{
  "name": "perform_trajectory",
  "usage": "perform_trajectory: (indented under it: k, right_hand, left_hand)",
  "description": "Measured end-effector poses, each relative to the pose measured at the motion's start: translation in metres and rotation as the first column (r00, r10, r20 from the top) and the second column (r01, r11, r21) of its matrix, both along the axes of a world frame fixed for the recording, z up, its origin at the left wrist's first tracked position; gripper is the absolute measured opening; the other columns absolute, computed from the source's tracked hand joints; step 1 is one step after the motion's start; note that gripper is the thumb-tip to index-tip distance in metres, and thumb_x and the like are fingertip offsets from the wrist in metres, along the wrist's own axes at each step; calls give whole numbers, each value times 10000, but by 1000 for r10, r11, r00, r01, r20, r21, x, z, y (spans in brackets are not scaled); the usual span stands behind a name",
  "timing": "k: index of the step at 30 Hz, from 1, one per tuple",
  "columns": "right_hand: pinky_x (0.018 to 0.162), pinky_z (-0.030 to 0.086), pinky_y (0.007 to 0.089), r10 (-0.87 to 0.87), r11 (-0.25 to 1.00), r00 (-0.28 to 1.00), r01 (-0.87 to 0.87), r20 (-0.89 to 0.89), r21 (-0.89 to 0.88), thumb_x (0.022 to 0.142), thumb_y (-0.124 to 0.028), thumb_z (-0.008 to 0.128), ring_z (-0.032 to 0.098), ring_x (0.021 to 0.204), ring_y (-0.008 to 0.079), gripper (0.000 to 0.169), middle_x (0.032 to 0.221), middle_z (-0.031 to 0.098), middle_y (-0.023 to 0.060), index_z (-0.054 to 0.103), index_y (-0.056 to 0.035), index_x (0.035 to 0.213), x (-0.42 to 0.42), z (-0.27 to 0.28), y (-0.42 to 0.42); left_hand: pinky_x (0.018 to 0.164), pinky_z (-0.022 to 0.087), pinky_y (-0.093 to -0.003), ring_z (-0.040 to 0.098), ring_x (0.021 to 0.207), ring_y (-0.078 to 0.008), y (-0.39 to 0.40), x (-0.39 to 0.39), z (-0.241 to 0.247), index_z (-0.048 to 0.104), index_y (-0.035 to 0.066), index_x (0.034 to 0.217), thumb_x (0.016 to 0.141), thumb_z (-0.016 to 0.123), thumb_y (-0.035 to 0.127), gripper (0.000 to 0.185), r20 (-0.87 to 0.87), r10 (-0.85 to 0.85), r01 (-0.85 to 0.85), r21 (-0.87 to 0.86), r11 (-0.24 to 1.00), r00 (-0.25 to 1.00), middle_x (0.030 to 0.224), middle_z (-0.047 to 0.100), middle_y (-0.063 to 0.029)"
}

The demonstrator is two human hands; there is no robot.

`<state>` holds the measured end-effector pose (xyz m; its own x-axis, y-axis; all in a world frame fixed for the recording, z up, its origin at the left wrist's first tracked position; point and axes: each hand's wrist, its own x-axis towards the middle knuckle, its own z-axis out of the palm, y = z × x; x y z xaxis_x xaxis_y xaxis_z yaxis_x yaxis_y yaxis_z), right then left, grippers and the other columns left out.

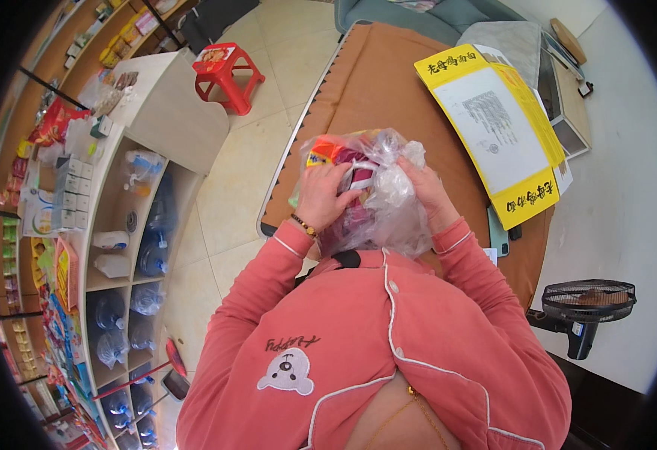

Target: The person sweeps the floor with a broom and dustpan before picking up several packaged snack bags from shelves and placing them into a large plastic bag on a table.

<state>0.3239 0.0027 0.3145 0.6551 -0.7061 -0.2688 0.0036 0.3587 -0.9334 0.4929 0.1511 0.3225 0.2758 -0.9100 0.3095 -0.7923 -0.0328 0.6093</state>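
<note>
A clear plastic bag [398, 205] sits close to my chest at the near edge of the brown-covered table [382, 79]. Inside it show an orange-and-yellow packet [324, 151] and dark magenta packaging with a white strip. My left hand [324, 194] grips the bag's left side over the packaging, its thumb and forefinger spread; some fingertips are hidden. On the other side, my right hand [427, 188] holds the bunched plastic near the bag's top. Both hands are at nearly the same height, with the crumpled plastic between them.
A yellow-and-white cardboard sheet [494, 135] bearing writing lies on the table's right, partly over a phone [497, 230]. A black fan [587, 304] stands at right. Leftward are a red plastic stool [230, 76] and a shelf counter [123, 225] holding large water bottles [154, 261].
</note>
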Motion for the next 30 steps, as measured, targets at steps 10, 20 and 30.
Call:
perform_trajectory:
  k: [10,20,30]
  right_hand:
    - [729,463,258,-58,993,996,65,-71,97,883,-260,574,586,838,105,298,965,633,23,614,-26,1063,-9,-12,-2]
    - [833,434,303,294,866,881,-410,-371,-286,755,-284,650,526,1022,196,705,1200,522,141,355,18,1320,-14,45,16]
    - [714,448,238,-46,571,988,-97,-150,-815,811,-104,590,570,817,115,212,922,634,52,603,-31,1009,-54,97,15]
  left_hand:
    - [723,445,-308,566,801,-251,11,-8,24,615,55,885,738,680,107,169,-224,-372,278,-360,891,901,929,571,-98]
    - [881,447,-385,491,1146,-317,-36,-10,25,438,135,1289,586,763,460,840,-181,-384,386,-22,922,906,1296,472,-125]
    - [700,484,-359,622,856,-280,-36,-13,-6,416,141,1298,643,766,325,766,-129,-267,284,131,950,955,958,638,-78]
